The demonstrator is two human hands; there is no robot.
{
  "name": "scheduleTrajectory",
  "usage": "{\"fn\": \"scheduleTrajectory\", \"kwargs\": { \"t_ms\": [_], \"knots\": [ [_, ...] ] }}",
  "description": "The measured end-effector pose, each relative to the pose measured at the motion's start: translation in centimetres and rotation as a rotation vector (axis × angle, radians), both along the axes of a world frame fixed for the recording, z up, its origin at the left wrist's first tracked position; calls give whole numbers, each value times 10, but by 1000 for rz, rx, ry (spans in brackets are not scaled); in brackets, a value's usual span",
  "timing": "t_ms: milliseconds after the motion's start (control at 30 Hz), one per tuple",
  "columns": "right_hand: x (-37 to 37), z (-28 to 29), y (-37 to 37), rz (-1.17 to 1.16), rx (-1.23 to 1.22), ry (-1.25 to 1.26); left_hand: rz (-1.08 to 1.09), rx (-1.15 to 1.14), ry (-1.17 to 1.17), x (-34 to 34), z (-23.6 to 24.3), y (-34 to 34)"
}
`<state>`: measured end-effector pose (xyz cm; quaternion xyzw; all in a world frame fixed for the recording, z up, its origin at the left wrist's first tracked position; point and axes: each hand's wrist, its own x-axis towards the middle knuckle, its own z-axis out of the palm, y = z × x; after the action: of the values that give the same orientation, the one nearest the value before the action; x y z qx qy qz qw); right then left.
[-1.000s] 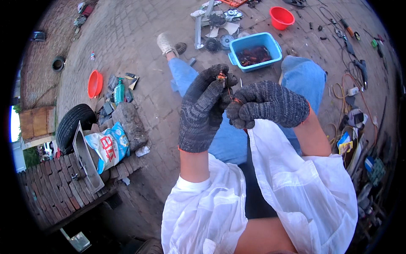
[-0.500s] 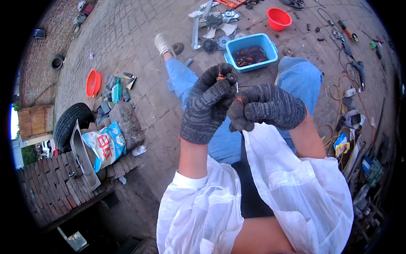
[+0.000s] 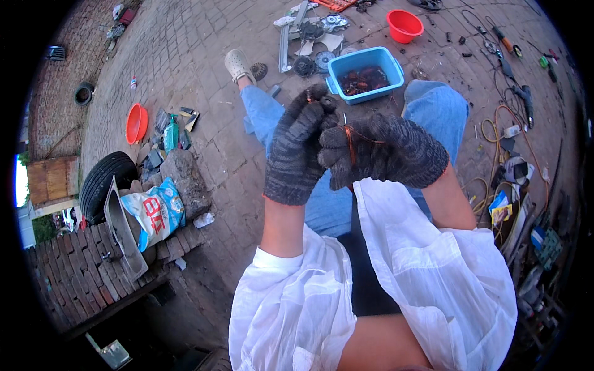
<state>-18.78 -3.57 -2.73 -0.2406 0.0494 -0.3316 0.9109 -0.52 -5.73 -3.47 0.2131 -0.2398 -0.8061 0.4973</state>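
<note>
- Left hand (image 3: 293,151), gloved: fingers curled in; cannot tell what, if anything, is inside.
- Right hand (image 3: 390,150), gloved: closed on thin copper wire (image 3: 351,145), strands crossing its fingers.
- Wire sits at the right fingertips, just beside the left hand, above the lap.
- Blue tub (image 3: 336,69) with reddish-brown pieces lies on the ground beyond both hands.
- Red bowl (image 3: 405,28) stands near the tub.

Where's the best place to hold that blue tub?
The tub is probably best held by its left handle and right handle, coming from both ends: they jut outward, and it sits upright with dark pieces inside.
</note>
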Motion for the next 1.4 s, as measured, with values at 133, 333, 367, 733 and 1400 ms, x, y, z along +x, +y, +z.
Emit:
{"fn": "scheduleTrajectory", "kwargs": {
  "t_ms": [133,333,367,733,1400],
  "knots": [
    [0,-3,-1,-63,-5,-3,231,56,142,-3,14,1],
    [-4,-2,2,-361,83,200,331,-91,207,11,24,13],
    [-4,-1,1,-389,106,199,296,-141,209,13,25,18],
    [0,-19,-3,-537,323,-32,504,-468,-817,-23,7,51],
    [22,-1,21,-897,-121,482,717,-836,-1209,-39,6,55]
  ]
}}
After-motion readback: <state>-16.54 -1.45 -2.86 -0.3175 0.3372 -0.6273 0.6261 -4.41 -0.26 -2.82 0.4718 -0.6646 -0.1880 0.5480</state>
